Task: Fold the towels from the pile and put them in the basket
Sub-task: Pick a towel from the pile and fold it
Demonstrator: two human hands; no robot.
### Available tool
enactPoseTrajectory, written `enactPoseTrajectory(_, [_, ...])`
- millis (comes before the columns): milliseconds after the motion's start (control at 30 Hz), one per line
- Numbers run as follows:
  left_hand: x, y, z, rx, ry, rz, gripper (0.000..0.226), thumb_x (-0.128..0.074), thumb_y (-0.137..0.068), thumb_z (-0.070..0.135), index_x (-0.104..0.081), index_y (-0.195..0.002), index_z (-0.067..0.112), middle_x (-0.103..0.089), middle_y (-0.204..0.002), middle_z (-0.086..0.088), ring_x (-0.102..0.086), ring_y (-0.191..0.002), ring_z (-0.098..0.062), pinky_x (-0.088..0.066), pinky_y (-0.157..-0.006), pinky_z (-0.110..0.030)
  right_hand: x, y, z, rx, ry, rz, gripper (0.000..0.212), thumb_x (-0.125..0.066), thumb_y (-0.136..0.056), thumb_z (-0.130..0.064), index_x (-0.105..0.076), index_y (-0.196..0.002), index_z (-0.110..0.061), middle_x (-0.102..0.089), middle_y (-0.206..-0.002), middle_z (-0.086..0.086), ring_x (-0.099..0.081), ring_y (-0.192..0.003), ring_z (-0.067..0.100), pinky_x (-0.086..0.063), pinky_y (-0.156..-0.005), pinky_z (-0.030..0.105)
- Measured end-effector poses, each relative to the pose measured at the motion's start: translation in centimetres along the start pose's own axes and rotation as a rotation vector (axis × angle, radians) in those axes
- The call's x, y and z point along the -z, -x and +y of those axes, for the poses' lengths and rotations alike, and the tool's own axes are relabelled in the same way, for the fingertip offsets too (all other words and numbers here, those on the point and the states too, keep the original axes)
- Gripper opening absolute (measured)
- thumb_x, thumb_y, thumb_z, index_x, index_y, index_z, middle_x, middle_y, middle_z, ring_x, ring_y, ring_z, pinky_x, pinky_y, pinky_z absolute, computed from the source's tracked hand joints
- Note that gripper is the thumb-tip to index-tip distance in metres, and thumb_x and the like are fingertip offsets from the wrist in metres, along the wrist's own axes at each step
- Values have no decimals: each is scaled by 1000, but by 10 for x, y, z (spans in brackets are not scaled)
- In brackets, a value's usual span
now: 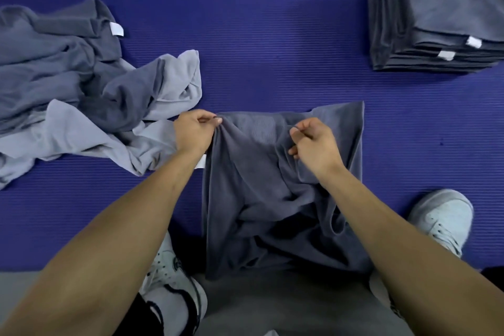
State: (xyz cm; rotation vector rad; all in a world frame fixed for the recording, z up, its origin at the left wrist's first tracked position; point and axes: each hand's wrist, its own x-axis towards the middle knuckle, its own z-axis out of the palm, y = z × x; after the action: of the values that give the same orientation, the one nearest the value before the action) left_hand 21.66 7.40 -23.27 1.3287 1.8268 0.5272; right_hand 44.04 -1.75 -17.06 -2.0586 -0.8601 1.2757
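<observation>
Nearest to me, my two white shoes sit at the near edge of the purple mat (272, 35), the left shoe (169, 275) just off it and the right shoe (441, 215) resting on it. Between them my grey trousers (272, 305) fill the bottom of the view.

The dark grey towel (245, 199) I am working on hangs and bunches over my lap, its far part spread on the mat in front of me. It is rumpled in the middle, with deep folds running toward my right wrist. A small white tag (201, 163) shows at its left edge, just under my left wrist.

My left hand (192, 131) pinches the towel's far left corner between thumb and fingertips, the other fingers curled in. My right hand (313, 142) is also curled, gripping a gathered fold of the same towel nearer its right side, with the cloth draped over the wrist.

To the left, just beside my left hand, lies the loose pile of unfolded towels (81, 90), light and darker grey mixed, crumpled, one white label turned up at the far side.

Far right, well apart from both hands, stands a neat stack of folded dark towels (436, 22), two white labels showing on its near edge.
</observation>
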Motion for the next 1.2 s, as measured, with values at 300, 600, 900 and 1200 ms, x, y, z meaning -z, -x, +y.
enactPoseTrajectory(300, [-9,-3,7,62,-33,107,9,-77,-83,17,-74,-89,12,-65,-77,8,-58,-69,-1,-38,-60,2,-9,3,6,-24,-74,29,13,-55,-99,-20,-54,-86,-19,-66,-67,0,-65,-62,17,-60,-70,41])
enactPoseTrajectory(600, [-6,-1,16,16,-230,11,12,-69,-88,21,-67,-86,10,-67,-85,-5,-59,-80,-17,-44,-78,-25,0,5,9,-12,-91,17,8,-61,-97,-17,-57,-90,-18,-70,-76,2,-67,-60,9,-59,-70,28])
enactPoseTrajectory(900, [-49,43,56,-367,-141,-168,12,-63,-95,21,-54,-88,15,-54,-75,11,-49,-70,-5,-32,-65,-4,71,-26,20,-71,-78,204,6,-69,-92,-16,-70,-89,-10,-74,-78,5,-74,-66,20,-62,-71,35])
enactPoseTrajectory(1200, [-106,43,81,-277,84,-260,10,-66,-93,21,-61,-87,15,-62,-77,8,-54,-67,-2,-43,-63,-14,110,-73,38,-38,22,300,16,-73,-89,-18,-70,-74,-24,-72,-77,2,-64,-59,7,-55,-63,21])
